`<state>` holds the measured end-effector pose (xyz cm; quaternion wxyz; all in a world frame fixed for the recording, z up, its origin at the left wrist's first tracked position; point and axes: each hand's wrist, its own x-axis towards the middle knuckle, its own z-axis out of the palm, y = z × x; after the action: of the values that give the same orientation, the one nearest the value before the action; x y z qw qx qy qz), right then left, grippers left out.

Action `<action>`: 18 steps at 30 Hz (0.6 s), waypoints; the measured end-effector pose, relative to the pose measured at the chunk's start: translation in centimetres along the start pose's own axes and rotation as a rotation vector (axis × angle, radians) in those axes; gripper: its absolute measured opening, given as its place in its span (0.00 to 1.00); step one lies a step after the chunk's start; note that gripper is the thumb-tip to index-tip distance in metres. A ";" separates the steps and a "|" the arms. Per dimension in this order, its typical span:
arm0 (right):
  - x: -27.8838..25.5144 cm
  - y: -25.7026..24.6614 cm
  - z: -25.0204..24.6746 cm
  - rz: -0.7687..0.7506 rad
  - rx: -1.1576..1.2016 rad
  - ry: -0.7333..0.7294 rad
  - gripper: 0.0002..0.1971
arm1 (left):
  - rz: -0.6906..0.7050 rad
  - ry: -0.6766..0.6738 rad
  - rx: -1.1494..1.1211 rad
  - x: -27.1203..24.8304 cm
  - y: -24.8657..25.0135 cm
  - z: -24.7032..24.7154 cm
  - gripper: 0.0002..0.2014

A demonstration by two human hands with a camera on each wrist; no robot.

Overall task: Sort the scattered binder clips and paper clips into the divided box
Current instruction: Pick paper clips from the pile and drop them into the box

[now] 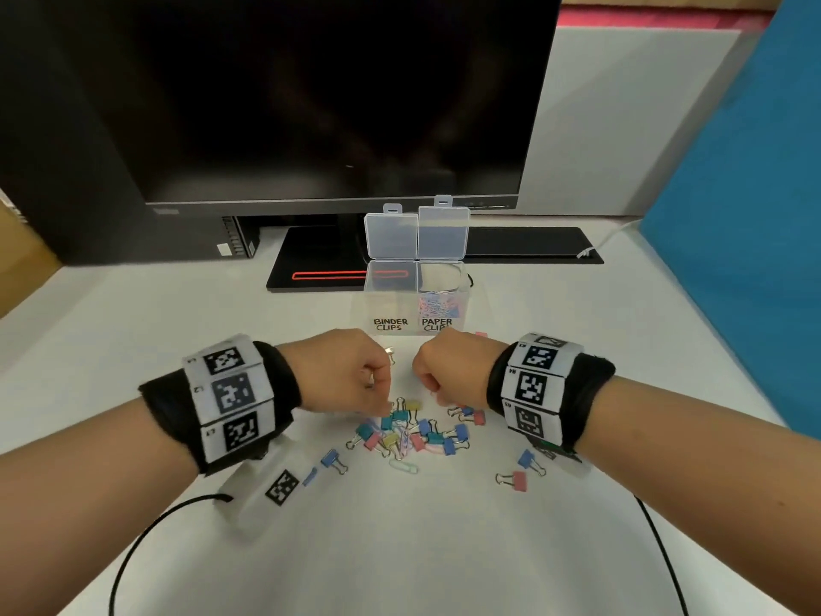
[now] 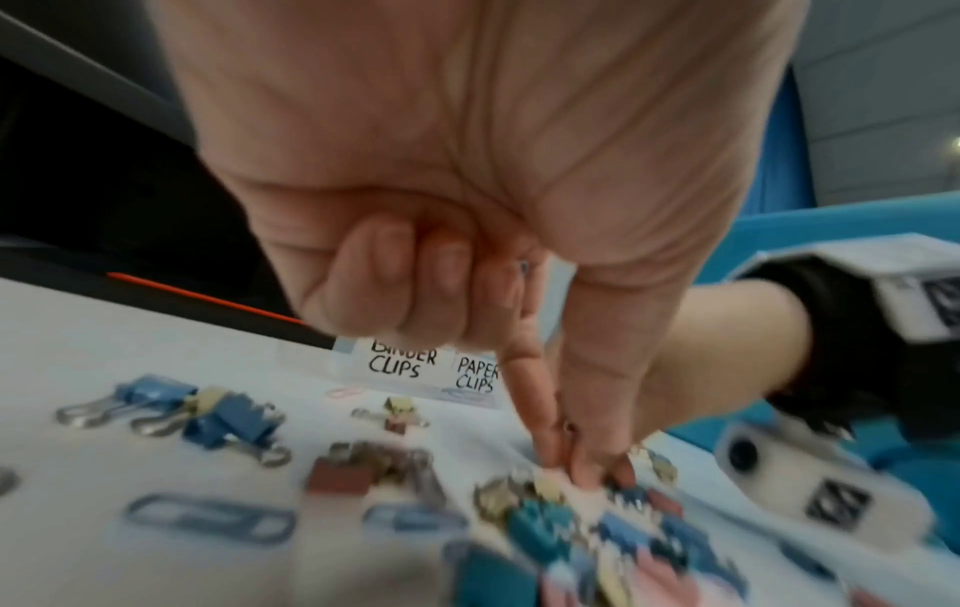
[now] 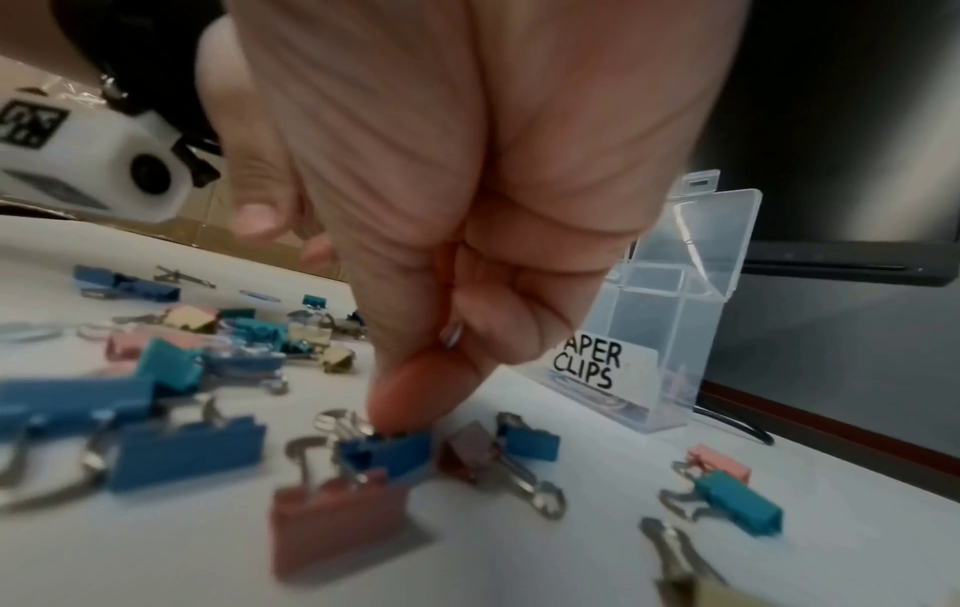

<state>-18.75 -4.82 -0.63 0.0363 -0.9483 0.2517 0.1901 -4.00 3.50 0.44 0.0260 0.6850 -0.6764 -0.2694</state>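
Note:
A clear divided box (image 1: 391, 304) stands open behind the clips; its halves are labelled BINDER CLIPS and PAPER CLIPS, and paper clips (image 1: 437, 304) lie in the right half. A pile of coloured binder clips and paper clips (image 1: 408, 431) lies on the white table. My left hand (image 1: 382, 411) reaches into the pile's left side; its thumb and index finger (image 2: 540, 431) pinch a pale clip there, too blurred to tell which kind. My right hand (image 1: 437, 395) is at the pile's right side, and its fingertips (image 3: 395, 406) pinch the top of a blue binder clip (image 3: 387, 449) that rests on the table.
A dark monitor (image 1: 328, 104) and its black base (image 1: 320, 269) stand behind the box. A blue panel (image 1: 746, 260) borders the right side. Stray binder clips lie at the near left (image 1: 331, 460) and near right (image 1: 515, 480). Black cables (image 1: 133, 549) trail toward me.

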 end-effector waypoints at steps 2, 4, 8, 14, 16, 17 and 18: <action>0.2 -0.1 0.2 0.009 -0.007 -0.018 0.06 | 0.034 0.024 0.035 -0.7 0.3 0.6 0.07; 0.3 -0.4 0.5 0.049 0.025 -0.047 0.10 | 0.054 0.040 0.106 -0.9 0.8 1.4 0.11; 0.6 -0.9 0.9 0.119 -0.027 -0.126 0.09 | 0.054 0.082 0.161 -0.6 1.6 3.0 0.16; 0.1 -1.4 0.8 0.099 0.021 -0.139 0.05 | -0.005 0.117 0.163 -0.4 1.9 4.0 0.16; -0.5 -0.3 0.5 0.098 0.188 -0.082 0.07 | -0.006 0.097 0.167 -0.7 1.7 4.0 0.14; -0.9 0.4 0.3 0.103 0.309 -0.052 0.09 | 0.002 0.077 0.165 -0.8 1.5 3.9 0.14; -1.4 1.0 0.3 0.118 0.482 -0.023 0.10 | 0.015 0.056 0.160 -1.0 1.3 3.8 0.14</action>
<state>-20.46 -4.98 -0.35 0.2530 -0.8937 0.3443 0.1371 -6.70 5.61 -1.93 -0.0077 0.6872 -0.6997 -0.1951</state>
